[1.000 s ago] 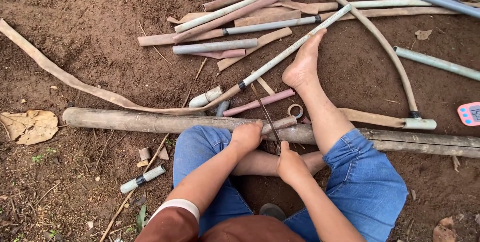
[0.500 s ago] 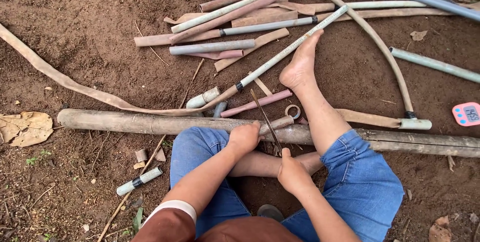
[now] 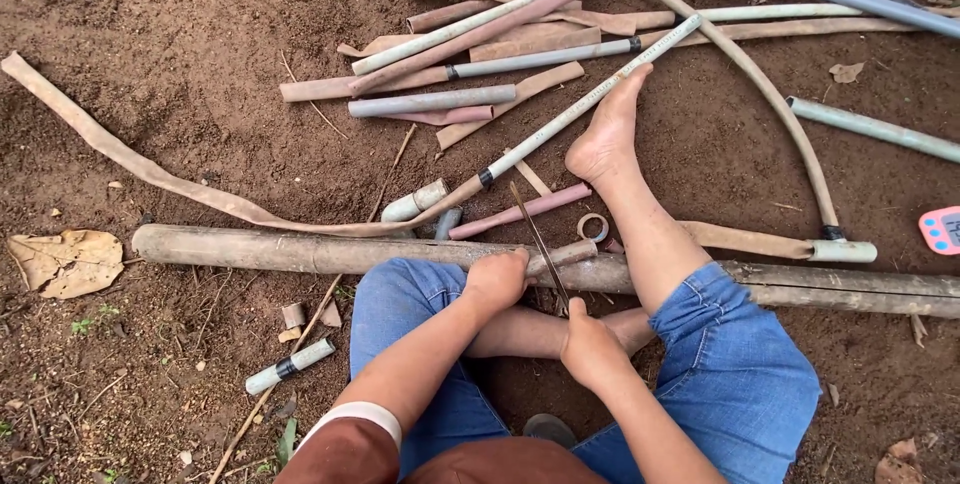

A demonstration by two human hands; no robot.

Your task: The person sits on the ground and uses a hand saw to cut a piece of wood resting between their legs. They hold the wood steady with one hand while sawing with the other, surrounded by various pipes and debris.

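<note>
Gripping a short pipe piece (image 3: 562, 256), the left hand (image 3: 497, 279) is clenched around it and presses it onto the long log (image 3: 300, 252) directly beneath the hand. Just right of it, the right hand (image 3: 590, 344) is clenched on the handle of a thin saw blade (image 3: 538, 239), which crosses the pipe piece just beyond the left hand. A bare foot (image 3: 605, 134) rests farther ahead among scattered pipes (image 3: 430, 102).

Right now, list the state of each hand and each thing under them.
Left hand: closed on the short pipe.
Short pipe: lying across the log, pinned.
Right hand: closed on the saw blade.
Saw blade: tilted, crossing the short pipe.
Log: lying flat on soil.
</note>
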